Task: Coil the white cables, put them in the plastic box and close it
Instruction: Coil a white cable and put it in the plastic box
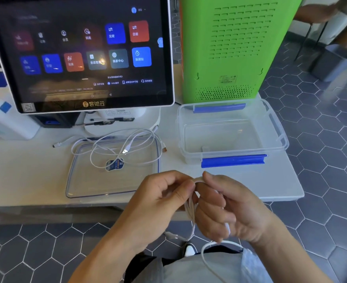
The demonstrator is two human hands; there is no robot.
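- The left hand (164, 199) and the right hand (227, 209) meet in front of the table edge, both gripping the same white cable (191, 209): the left thumb and fingers pinch a bundle of its strands, and the right hand's fingers curl round the top loop just beside them.
- Below the grip the gathered strands hang down between the two palms; one plug end (171, 235) dangles just under the left wrist, and a loose length of the cable loops under the right hand and trails down across the person's grey clothing.
- Just beyond the left hand, the clear lid (82, 180) lies flat on the white table (25, 170), with a blue label at its middle.
- A second white cable (115, 148) sprawls uncoiled over the far half of that lid, its loops spilling past the lid's far rim onto the table, one plug pointing away to the left.
- Beyond the right hand, the plastic box (278, 127) stands open at the table's right end, with blue clips on its near and far sides; no cable lies inside it.
- Farther off, behind the lid, a touchscreen terminal (82, 52) stands lit, and behind the box rises a green cabinet (238, 48).
- Dark hexagonal floor tiles (321, 129) surround the table.
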